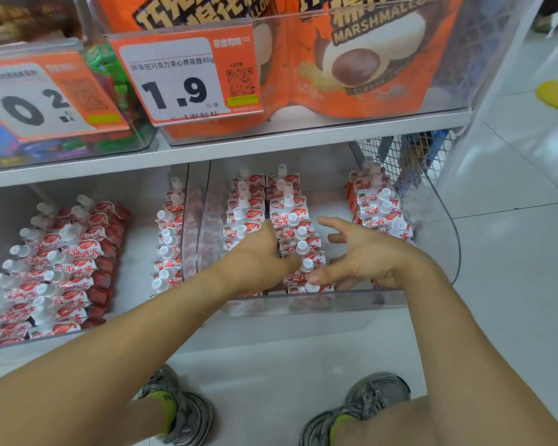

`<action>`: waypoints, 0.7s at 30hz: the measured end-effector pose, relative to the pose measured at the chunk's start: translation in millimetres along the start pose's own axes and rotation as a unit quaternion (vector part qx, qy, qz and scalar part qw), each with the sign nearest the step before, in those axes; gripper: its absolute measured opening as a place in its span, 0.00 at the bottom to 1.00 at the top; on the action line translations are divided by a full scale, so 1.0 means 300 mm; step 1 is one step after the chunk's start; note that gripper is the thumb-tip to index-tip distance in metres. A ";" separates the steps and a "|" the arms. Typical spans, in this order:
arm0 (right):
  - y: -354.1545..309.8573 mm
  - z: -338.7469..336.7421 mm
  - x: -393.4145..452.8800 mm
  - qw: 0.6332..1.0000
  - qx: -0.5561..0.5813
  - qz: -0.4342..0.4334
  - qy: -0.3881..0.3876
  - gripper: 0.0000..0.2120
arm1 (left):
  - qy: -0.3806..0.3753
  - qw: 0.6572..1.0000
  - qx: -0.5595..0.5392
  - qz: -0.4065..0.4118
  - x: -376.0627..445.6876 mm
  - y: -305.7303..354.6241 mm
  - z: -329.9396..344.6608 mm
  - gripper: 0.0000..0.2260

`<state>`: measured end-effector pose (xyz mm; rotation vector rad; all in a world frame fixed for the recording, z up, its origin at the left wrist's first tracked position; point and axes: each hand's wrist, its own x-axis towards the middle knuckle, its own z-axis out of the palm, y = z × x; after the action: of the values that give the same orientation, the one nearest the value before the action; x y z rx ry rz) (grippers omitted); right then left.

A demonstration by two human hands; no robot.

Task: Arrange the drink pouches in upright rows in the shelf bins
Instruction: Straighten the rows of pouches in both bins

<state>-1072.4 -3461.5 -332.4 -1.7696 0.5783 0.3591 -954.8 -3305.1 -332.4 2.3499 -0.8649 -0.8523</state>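
Observation:
Red-and-white drink pouches with white caps stand in rows inside a clear shelf bin (345, 300). There is a left row (244, 204), a middle row (292, 217) and a right row (379, 204). My left hand (258, 255) lies flat over the front of the left row, fingers pointing back and thumb against the middle row. My right hand (364, 255) hovers over the gap between the middle and right rows with fingers spread and loosely bent. Its thumb touches the front pouches of the middle row. Neither hand plainly grips a pouch.
A second clear bin (87, 333) to the left holds leaning pouches (62, 268) and one row (168, 243) along its right wall. Above, a shelf edge (226, 149) carries orange marshmallow bags and price tags (181, 78). A wire mesh panel (400, 156) stands on the right.

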 end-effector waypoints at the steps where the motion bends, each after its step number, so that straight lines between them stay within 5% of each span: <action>1: 0.000 0.002 0.002 1.000 0.009 0.005 -0.001 0.50 | -0.020 0.999 -0.044 -0.020 0.010 0.006 0.009 0.17; 4: 0.015 0.008 0.008 0.999 0.030 0.010 -0.027 0.35 | -0.067 0.970 -0.225 -0.056 0.031 0.027 0.045 0.08; 9: 0.024 -0.005 0.004 0.995 0.087 0.032 -0.031 0.17 | -0.048 0.947 -0.314 -0.057 0.028 0.046 0.060 0.14; 14: 0.049 -0.004 0.081 0.996 -0.014 0.018 0.084 0.36 | 0.039 0.917 -0.385 -0.096 0.085 0.049 0.078 0.18; 21: 0.055 0.067 0.130 0.995 0.080 0.012 0.064 0.29 | 0.044 0.906 -0.409 -0.104 0.152 0.076 0.108 0.33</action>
<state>-1048.1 -3453.2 -371.5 -1.6403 0.7016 0.2101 -958.8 -3359.8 -357.7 1.7154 -0.1385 -0.9441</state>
